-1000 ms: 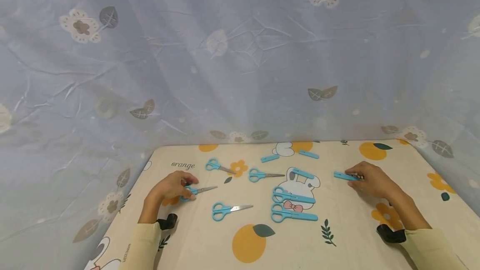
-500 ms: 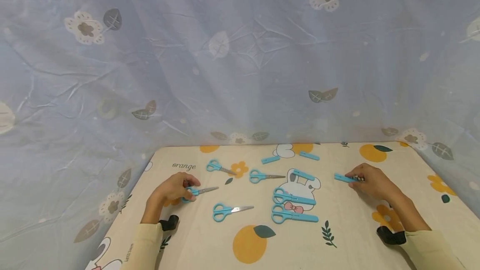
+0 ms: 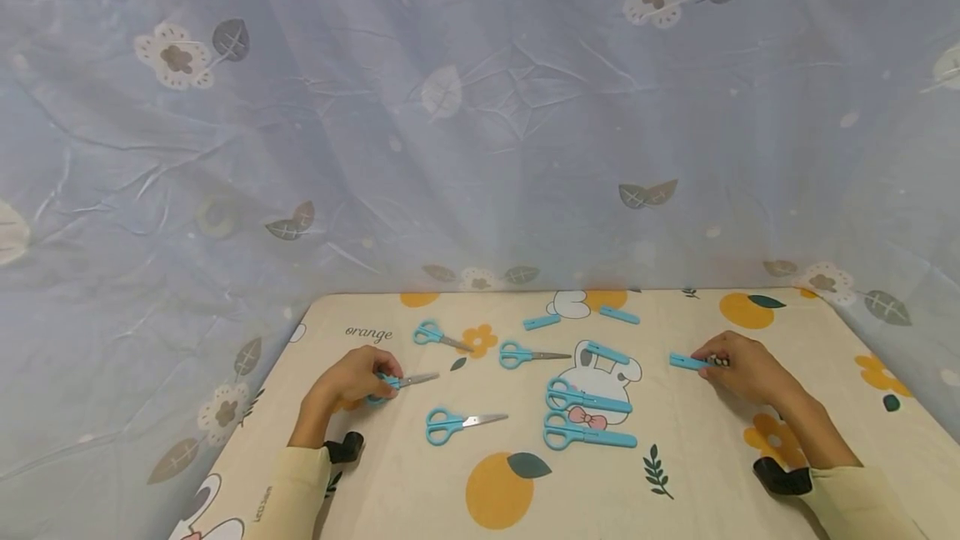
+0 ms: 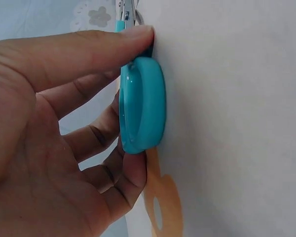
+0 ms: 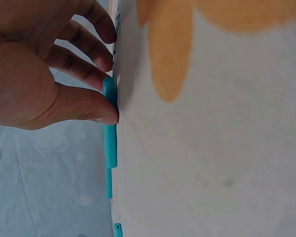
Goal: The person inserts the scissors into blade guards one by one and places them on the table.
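My left hand (image 3: 354,377) pinches a pair of light-blue scissors (image 3: 417,378) at the handle, blades pointing right. In the left wrist view the thumb lies over the base of the blue finger loop (image 4: 153,106), close over the tablecloth, with fingers behind it. Over at the right, my right hand (image 3: 746,367) holds a light-blue blade cover (image 3: 682,361) between thumb and fingers. The right wrist view shows this cover (image 5: 110,148) low at the cloth, its upper part behind the thumb. Three bare-bladed scissors lie near the left hand: front (image 3: 444,423), middle (image 3: 514,354) and back (image 3: 429,333).
Two covered scissors, one (image 3: 603,402) behind the other (image 3: 603,437), lie between the hands. Three loose blade covers lie farther back: left (image 3: 542,322), right (image 3: 619,315) and nearer (image 3: 607,352). A patterned cloth (image 3: 585,498) covers the table; a blue-grey curtain (image 3: 480,148) hangs behind.
The left fingers have drawn in closer around the scissors handle, with the hand shifting slightly right. The right hand stays at its place with the blade cover. The whole head view has drifted slightly.
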The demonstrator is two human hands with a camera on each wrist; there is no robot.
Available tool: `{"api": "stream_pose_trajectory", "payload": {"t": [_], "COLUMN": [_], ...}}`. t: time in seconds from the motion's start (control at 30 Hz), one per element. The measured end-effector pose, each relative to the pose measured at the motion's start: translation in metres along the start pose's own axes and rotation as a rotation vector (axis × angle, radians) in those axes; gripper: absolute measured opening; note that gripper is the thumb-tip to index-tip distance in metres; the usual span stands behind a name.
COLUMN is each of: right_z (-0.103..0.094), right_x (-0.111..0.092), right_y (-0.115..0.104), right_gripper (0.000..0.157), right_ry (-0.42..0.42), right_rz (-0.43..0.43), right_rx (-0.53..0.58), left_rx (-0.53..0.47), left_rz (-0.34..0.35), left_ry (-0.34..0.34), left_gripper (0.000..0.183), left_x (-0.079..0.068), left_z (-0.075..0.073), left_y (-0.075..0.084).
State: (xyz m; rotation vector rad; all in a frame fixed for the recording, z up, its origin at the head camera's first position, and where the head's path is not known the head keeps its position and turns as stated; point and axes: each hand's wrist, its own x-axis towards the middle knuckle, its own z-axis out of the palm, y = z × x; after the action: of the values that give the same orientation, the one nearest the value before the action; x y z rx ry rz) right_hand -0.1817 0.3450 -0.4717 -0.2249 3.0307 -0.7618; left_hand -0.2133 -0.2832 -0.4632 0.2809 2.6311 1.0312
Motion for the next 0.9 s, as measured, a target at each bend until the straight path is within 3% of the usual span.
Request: {"api": "stream_pose_trajectory", "payload": {"t": [0.33, 0.63, 0.9], "right_z": [-0.0018, -0.0049, -0.0052], "right_x": [-0.0005, -0.0001, -0.001], "right_y": [-0.0005, -0.0001, 0.0028], "right_gripper": [0.023, 0.021, 0.022], "right_ry": [-0.012, -0.011, -0.014], "right_rz": [-0.01, -0.057, -0.029], "right_rx": [-0.008, -0.02, -0.001], "left_rx": [0.015, 0.057, 0.013], "left_rz": [0.016, 0.03, 0.053], "left_ry": [-0.002, 0.038, 0.053], "left_gripper": [0.016, 0.017, 0.017], "left_x": [-0.0001, 0.0036, 0.0033], "left_z": [-0.0004, 0.0002, -0.0001], "left_y": [0.0039, 0.0023, 0.004]}}
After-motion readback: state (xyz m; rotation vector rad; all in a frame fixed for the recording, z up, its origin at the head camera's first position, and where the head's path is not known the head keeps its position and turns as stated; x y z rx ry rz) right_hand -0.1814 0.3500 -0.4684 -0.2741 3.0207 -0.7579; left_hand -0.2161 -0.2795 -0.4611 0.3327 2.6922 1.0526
